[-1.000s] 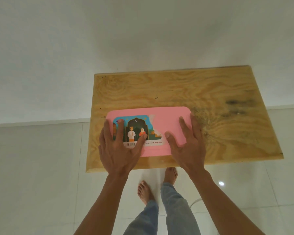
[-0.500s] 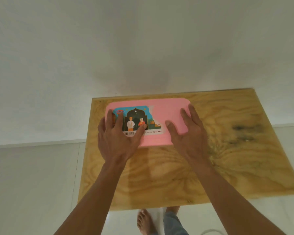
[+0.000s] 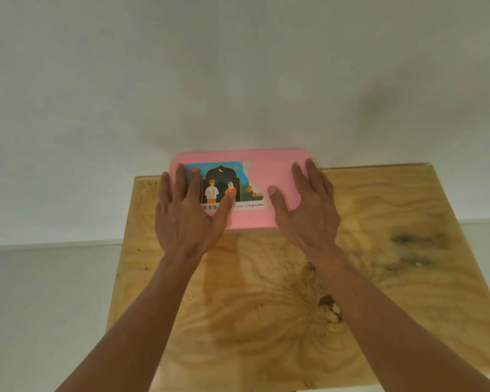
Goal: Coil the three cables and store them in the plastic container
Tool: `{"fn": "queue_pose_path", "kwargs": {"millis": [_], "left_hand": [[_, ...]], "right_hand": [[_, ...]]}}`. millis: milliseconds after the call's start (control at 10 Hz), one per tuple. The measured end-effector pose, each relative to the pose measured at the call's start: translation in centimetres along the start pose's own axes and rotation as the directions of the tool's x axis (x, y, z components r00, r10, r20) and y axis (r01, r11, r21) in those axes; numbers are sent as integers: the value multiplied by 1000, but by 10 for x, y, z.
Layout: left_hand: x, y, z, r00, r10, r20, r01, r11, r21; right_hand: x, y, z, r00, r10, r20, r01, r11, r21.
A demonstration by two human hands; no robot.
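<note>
A pink plastic container (image 3: pixel 272 176) with its lid on and a colourful printed label lies at the far edge of the wooden table (image 3: pixel 266 312), against the wall. My left hand (image 3: pixel 187 216) lies flat on the label side of the lid, fingers spread. My right hand (image 3: pixel 309 213) lies flat on the lid's right part, thumb out to the left. Neither hand grips anything. No cable is in view; the lid hides the inside of the container.
A white wall (image 3: pixel 238 80) rises directly behind the table. Pale tiled floor (image 3: pixel 40 306) lies to the left. The tabletop has dark stains at the right (image 3: pixel 419 241) and near my right forearm.
With both hands flat on its lid, the container has slid away from me, from the table's near edge to its far edge by the wall. My view has moved forward over the table.
</note>
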State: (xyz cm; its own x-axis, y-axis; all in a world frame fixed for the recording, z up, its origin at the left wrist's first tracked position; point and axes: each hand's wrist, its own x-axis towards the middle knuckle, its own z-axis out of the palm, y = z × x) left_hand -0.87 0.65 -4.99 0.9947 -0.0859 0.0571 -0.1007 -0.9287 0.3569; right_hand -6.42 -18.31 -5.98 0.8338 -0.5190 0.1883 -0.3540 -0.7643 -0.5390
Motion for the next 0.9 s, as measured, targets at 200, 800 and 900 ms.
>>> {"fn": "queue_pose_path", "kwargs": {"millis": [200, 800, 900], "left_hand": [[3, -1, 8, 996, 77, 55, -83, 987, 134], [-15, 0, -29, 977, 137, 164, -148, 987, 62], [-35, -1, -44, 978, 159, 134, -161, 987, -1]], "right_hand": [[4, 2, 0, 992, -63, 112, 79, 986, -146], [-21, -26, -35, 957, 29, 290, 4, 994, -114], [-38, -32, -46, 958, 3, 287, 14, 998, -57]]}}
